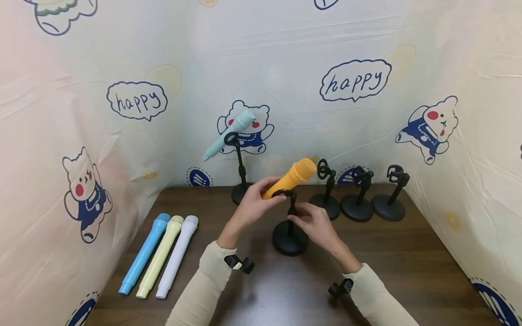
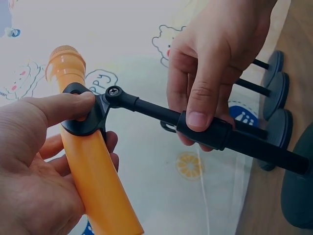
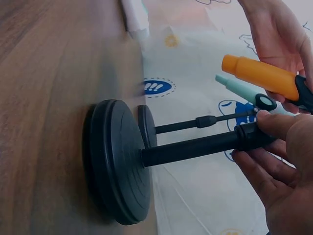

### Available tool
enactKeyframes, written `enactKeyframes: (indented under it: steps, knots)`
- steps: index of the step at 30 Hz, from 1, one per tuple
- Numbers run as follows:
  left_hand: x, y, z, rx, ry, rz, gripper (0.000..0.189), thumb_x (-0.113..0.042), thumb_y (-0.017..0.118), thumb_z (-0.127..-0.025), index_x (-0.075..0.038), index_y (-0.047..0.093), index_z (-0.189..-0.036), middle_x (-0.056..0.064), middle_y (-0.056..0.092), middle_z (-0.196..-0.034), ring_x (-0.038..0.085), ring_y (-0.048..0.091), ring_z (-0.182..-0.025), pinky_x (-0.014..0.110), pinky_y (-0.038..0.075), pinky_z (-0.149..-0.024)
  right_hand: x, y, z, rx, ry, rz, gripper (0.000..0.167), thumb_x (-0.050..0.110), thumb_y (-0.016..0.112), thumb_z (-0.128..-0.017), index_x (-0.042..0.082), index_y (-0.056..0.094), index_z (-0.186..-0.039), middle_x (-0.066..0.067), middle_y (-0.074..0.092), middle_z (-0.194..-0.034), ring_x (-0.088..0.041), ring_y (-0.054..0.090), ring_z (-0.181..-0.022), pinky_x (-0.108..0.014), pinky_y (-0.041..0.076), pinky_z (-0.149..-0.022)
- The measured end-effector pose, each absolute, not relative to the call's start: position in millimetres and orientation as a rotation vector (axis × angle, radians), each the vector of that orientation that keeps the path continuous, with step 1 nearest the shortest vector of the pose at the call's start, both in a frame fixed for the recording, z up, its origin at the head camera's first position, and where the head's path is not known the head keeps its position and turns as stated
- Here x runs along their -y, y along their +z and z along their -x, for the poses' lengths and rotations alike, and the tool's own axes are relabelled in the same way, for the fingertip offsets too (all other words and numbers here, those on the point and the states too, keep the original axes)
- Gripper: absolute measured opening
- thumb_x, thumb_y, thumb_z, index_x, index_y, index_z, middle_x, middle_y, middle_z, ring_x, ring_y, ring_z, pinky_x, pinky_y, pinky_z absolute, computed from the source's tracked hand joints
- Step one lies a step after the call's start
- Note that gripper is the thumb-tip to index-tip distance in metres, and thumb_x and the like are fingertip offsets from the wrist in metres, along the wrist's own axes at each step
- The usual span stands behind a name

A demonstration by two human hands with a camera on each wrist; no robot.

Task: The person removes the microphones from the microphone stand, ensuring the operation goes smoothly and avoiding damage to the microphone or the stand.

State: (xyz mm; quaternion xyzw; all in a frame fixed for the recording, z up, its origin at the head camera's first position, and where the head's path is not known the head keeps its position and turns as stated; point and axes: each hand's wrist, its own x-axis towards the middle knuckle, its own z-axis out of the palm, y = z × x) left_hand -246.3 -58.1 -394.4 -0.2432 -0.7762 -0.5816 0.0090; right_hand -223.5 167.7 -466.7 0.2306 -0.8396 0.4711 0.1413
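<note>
An orange microphone (image 1: 290, 178) lies tilted in my left hand (image 1: 253, 202), its fingers curled behind it. In the left wrist view it runs through the black holder ring (image 2: 80, 128) of a desk microphone stand (image 1: 290, 238), my left thumb on that ring. My right hand (image 1: 318, 224) pinches the stand's pole at its thicker collar (image 2: 215, 136), between thumb and fingers. The round base (image 3: 122, 161) is down on the table and the pole upright.
A mint microphone (image 1: 228, 136) sits in another stand at the back. Several bare stands (image 1: 356, 208) are at the back right. Blue (image 1: 144, 253), yellow (image 1: 160, 256) and lilac (image 1: 177, 256) microphones lie side by side on the left of the brown table (image 1: 391, 271). Printed cloth hangs around.
</note>
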Motion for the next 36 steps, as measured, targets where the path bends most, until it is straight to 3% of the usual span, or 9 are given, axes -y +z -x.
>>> enactKeyframes:
  steps: [13,23,28,36]
  knots:
    - [56,-409,241,2.323,-1.93,0.733,0.048,-0.019,0.079,-0.098,-0.02,0.064,-0.144,0.005,0.067,-0.141,0.027,0.062,-0.122,0.055,0.052,-0.108,-169,-470,218,2.432,1.323,-0.661,0.025,0.013,0.084,-0.093,0.006,0.078,-0.116,-0.006,0.08,-0.107,-0.022,0.078,-0.095,-0.037,0.066,-0.085]
    - [43,-434,237,2.087,-2.225,0.631,0.052,-0.002,0.076,-0.097,-0.006,0.056,-0.145,0.017,0.061,-0.145,0.023,0.061,-0.126,0.028,0.056,-0.105,-169,-470,217,2.442,1.313,-0.656,0.024,0.012,0.084,-0.093,0.007,0.078,-0.115,-0.007,0.08,-0.107,-0.021,0.077,-0.095,-0.038,0.066,-0.086]
    - [38,-445,237,1.907,-2.448,0.594,0.052,0.005,0.07,-0.097,-0.001,0.05,-0.145,0.013,0.058,-0.144,0.019,0.06,-0.128,0.025,0.055,-0.103,-169,-469,217,2.45,1.33,-0.648,0.027,0.014,0.083,-0.094,0.005,0.077,-0.118,-0.008,0.08,-0.109,-0.023,0.078,-0.097,-0.046,0.065,-0.087]
    - [28,-463,238,1.64,-2.721,0.551,0.052,0.011,0.065,-0.092,-0.019,0.052,-0.133,0.0,0.057,-0.136,0.016,0.055,-0.121,0.03,0.05,-0.102,-167,-469,216,2.47,1.334,-0.627,0.032,0.014,0.084,-0.093,0.001,0.076,-0.121,-0.015,0.079,-0.114,-0.027,0.078,-0.1,-0.047,0.065,-0.087]
